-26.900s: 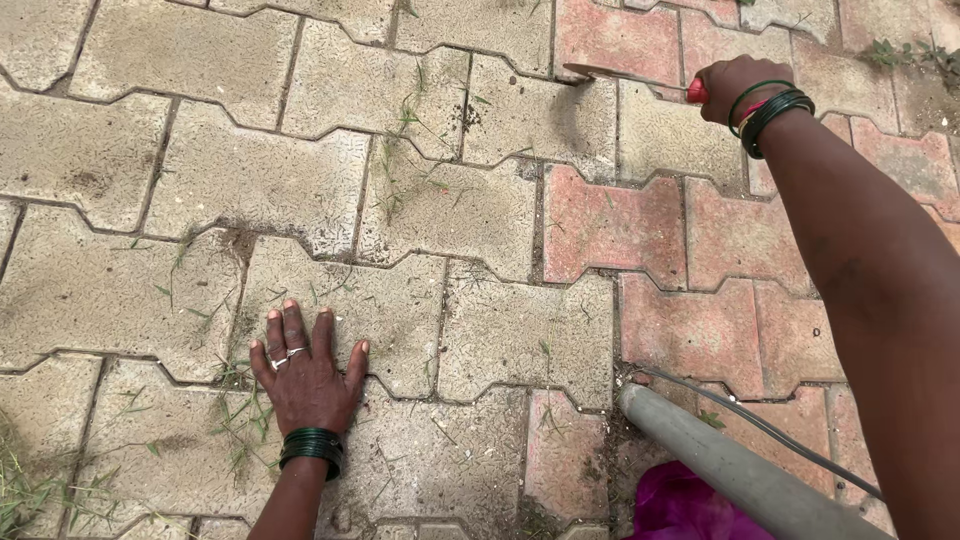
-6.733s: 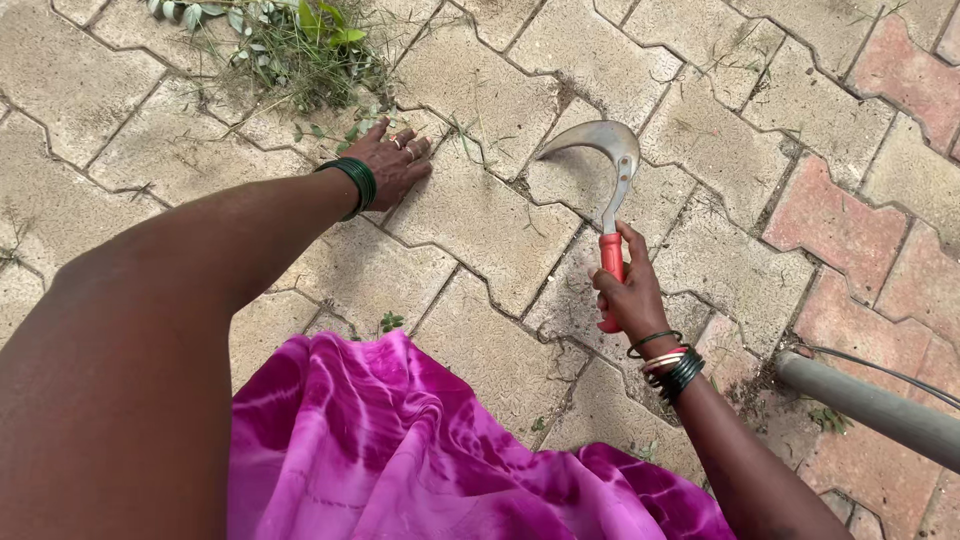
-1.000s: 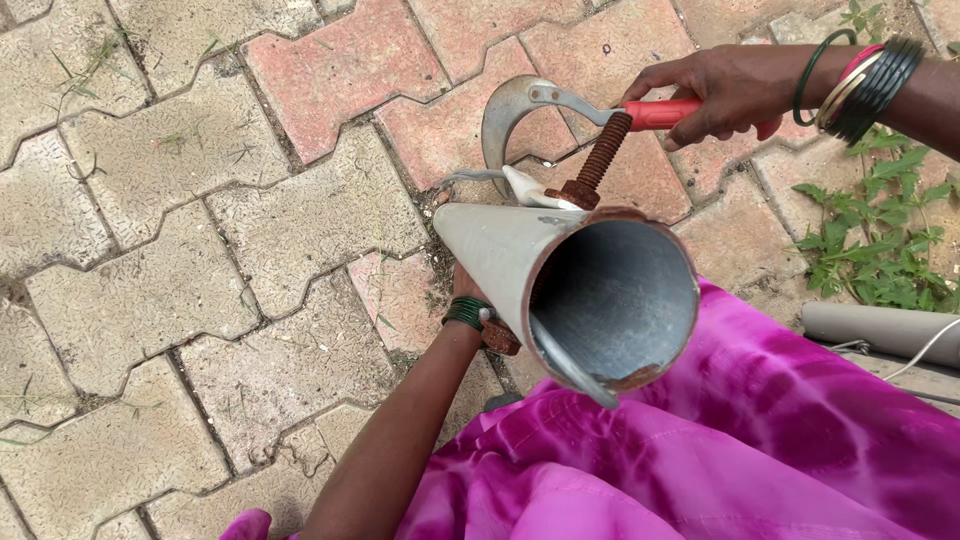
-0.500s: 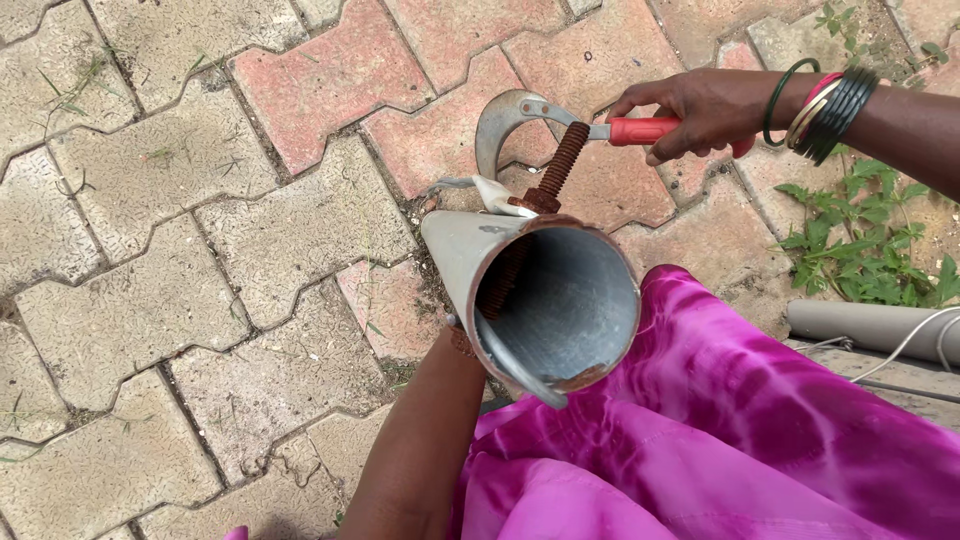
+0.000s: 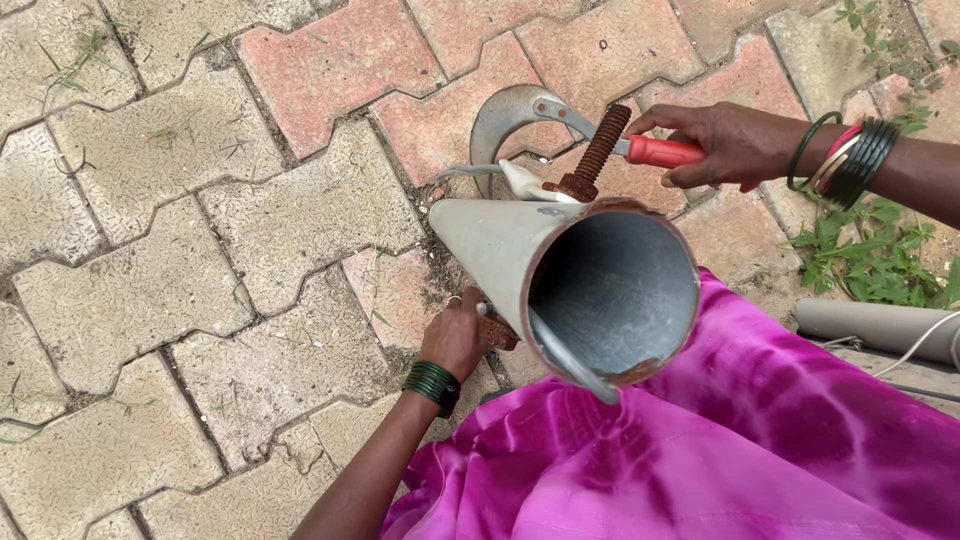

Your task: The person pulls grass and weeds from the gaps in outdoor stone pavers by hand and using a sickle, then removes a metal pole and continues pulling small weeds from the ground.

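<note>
The right hand (image 5: 735, 143) is closed around the red handle of a sickle (image 5: 520, 115). The left hand (image 5: 458, 335) curls against the underside of a grey pipe (image 5: 560, 275), between both hands, its grip partly hidden. Below lie paving blocks (image 5: 230, 220); weeds (image 5: 870, 255) grow under the right wrist.

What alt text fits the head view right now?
A right hand grips a red-handled sickle beyond an open grey metal pipe with a rusty bolt. The left hand rests by the pipe's base on interlocking paving blocks, above magenta cloth.
</note>
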